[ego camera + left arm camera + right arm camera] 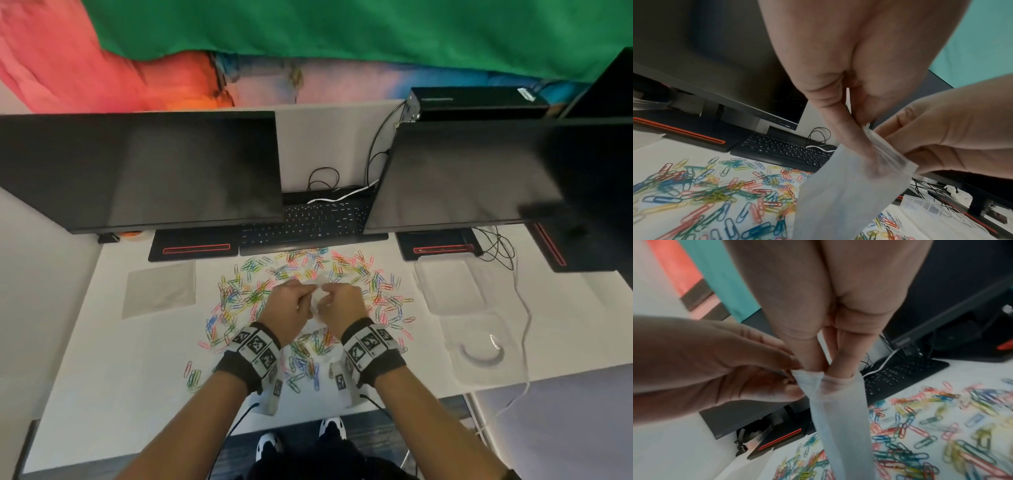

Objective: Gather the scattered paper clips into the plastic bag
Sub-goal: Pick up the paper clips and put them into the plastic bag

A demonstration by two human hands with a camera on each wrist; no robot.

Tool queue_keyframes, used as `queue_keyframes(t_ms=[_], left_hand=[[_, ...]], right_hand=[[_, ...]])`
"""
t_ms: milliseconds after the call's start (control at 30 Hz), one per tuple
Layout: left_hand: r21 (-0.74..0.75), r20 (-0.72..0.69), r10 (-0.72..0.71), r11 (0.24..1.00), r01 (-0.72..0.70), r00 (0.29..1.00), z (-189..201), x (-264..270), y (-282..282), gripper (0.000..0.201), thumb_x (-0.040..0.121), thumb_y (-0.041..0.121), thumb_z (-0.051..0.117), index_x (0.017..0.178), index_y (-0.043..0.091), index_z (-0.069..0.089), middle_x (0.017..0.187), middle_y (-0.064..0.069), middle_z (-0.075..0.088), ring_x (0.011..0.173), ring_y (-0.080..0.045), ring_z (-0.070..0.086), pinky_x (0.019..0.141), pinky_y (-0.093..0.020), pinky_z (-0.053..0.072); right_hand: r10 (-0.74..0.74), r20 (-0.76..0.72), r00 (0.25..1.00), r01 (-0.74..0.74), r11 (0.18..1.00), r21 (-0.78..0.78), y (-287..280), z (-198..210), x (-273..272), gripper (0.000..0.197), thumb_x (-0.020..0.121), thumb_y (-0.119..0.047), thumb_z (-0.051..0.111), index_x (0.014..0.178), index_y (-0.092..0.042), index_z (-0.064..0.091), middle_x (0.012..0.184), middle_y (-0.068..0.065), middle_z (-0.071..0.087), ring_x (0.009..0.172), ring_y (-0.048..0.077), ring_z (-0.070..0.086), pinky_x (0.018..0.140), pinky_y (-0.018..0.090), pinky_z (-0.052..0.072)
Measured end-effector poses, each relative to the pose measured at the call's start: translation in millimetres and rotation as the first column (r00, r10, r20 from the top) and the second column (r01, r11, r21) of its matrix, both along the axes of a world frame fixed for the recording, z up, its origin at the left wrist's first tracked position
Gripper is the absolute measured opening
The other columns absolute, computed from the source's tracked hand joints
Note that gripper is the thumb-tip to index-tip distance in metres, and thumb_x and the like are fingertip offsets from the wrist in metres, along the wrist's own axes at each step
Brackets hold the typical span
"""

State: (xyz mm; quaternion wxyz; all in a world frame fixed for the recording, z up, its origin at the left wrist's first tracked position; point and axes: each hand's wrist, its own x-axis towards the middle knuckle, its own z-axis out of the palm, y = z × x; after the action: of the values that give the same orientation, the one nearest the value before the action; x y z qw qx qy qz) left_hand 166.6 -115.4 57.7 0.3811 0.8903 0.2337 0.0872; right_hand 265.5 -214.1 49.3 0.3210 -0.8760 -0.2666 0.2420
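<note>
Bag (849, 191) position: you hold the clear plastic bag above the worktop (113, 359), between both hands, with its mouth uppermost. Your left hand (291, 303) pinches one edge of the mouth, thumb against curled fingers (846, 133). Your right hand (339, 301) grips the opposite edge, fingers (842, 363) curled and pressed together on the plastic, one fingertip showing through it. The bag hangs down from both grips; whether its lower end touches the worktop cannot be told.

Paper clips (246, 291) in mixed colours lie scattered on the white worktop below and around your hands. A keyboard (308, 222) sits behind the clips, partly under two dark monitors (144, 171). A clear plastic container (455, 284) rests to the right of the clips. Green and red cloth (342, 31) hangs behind the worktop.
</note>
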Motion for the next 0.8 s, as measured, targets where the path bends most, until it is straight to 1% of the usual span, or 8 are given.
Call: queue_keyframes(t_ms=[200,333,367,433,500,533,633,800], left_hand=[[0.068,0.012,0.03,0.997,-0.031,0.999,5,6,-3,0.027,0.095,0.006,0.052,0.114,0.01,0.072,0.082,-0.006,0.067,0.068,-0.019,0.062,0.073,-0.036,0.055],[0.066,0.009,0.099,0.993,-0.099,0.995,8,9,4,0.029,0.095,0.006,0.05,0.115,0.013,0.072,0.08,-0.004,0.066,0.07,-0.019,0.058,0.069,-0.031,0.052],[0.058,-0.011,0.107,0.993,-0.106,0.994,7,9,7,0.03,0.095,0.006,0.05,0.113,0.014,0.072,0.079,-0.004,0.065,0.069,-0.019,0.058,0.067,-0.03,0.052],[0.032,-0.028,0.122,0.992,-0.121,0.992,5,6,13,0.028,0.094,0.006,0.05,0.103,0.013,0.075,0.074,-0.006,0.066,0.068,-0.022,0.06,0.067,-0.038,0.055],[0.012,-0.012,0.137,0.991,-0.136,0.991,6,4,16,0.026,0.092,0.005,0.049,0.092,0.008,0.075,0.069,-0.01,0.067,0.066,-0.027,0.062,0.067,-0.045,0.056],[0.008,-0.007,0.144,0.99,-0.144,0.99,7,4,16,0.026,0.091,0.005,0.049,0.089,0.005,0.074,0.068,-0.012,0.067,0.066,-0.029,0.062,0.066,-0.046,0.056],[0.009,-0.008,0.162,0.987,-0.162,0.987,10,5,15,0.025,0.091,0.005,0.049,0.09,0.004,0.074,0.07,-0.011,0.067,0.068,-0.028,0.061,0.068,-0.044,0.055],[-0.001,-0.038,0.159,0.987,-0.159,0.987,5,2,14,0.026,0.089,0.007,0.05,0.092,0.01,0.076,0.073,-0.009,0.068,0.068,-0.025,0.062,0.07,-0.042,0.056]], right_hand=[[0.274,0.049,0.96,-0.275,0.961,0.008,-6,22,7,0.037,0.082,0.01,0.05,0.091,-0.012,0.078,0.097,0.003,0.073,0.084,0.013,0.061,0.082,0.019,0.047],[0.078,-0.105,0.991,-0.047,0.962,0.27,-32,22,29,0.024,0.085,-0.001,0.062,0.092,-0.019,0.076,0.091,-0.006,0.074,0.083,0.009,0.068,0.082,0.027,0.056],[0.021,-0.041,0.999,-0.012,0.978,0.208,-43,17,38,0.02,0.087,-0.006,0.063,0.095,-0.02,0.074,0.095,-0.005,0.074,0.084,0.009,0.067,0.083,0.027,0.056],[0.027,0.121,0.992,-0.007,0.987,-0.159,-71,-4,53,0.029,0.087,-0.018,0.064,0.116,-0.019,0.065,0.118,0.004,0.065,0.101,0.016,0.062,0.091,0.029,0.052],[0.052,0.059,0.997,-0.01,0.828,-0.56,-103,-37,58,0.071,0.086,-0.036,0.066,0.146,-0.017,0.033,0.147,0.017,0.035,0.13,0.032,0.043,0.105,0.039,0.043],[0.014,-0.001,1.0,-0.012,0.765,-0.644,-116,-55,56,0.089,0.084,-0.045,0.065,0.151,-0.016,0.015,0.154,0.019,0.018,0.138,0.037,0.03,0.11,0.044,0.037],[-0.103,-0.067,0.992,0.041,0.79,-0.612,-130,-95,44,0.106,0.083,-0.059,0.06,0.152,-0.013,-0.005,0.159,0.019,-0.006,0.146,0.04,0.007,0.116,0.049,0.026],[0.002,0.039,0.999,0.017,0.886,-0.464,-90,-118,21,0.095,0.089,-0.057,0.049,0.153,-0.012,-0.007,0.16,0.017,-0.01,0.147,0.04,-0.003,0.118,0.045,0.013]])
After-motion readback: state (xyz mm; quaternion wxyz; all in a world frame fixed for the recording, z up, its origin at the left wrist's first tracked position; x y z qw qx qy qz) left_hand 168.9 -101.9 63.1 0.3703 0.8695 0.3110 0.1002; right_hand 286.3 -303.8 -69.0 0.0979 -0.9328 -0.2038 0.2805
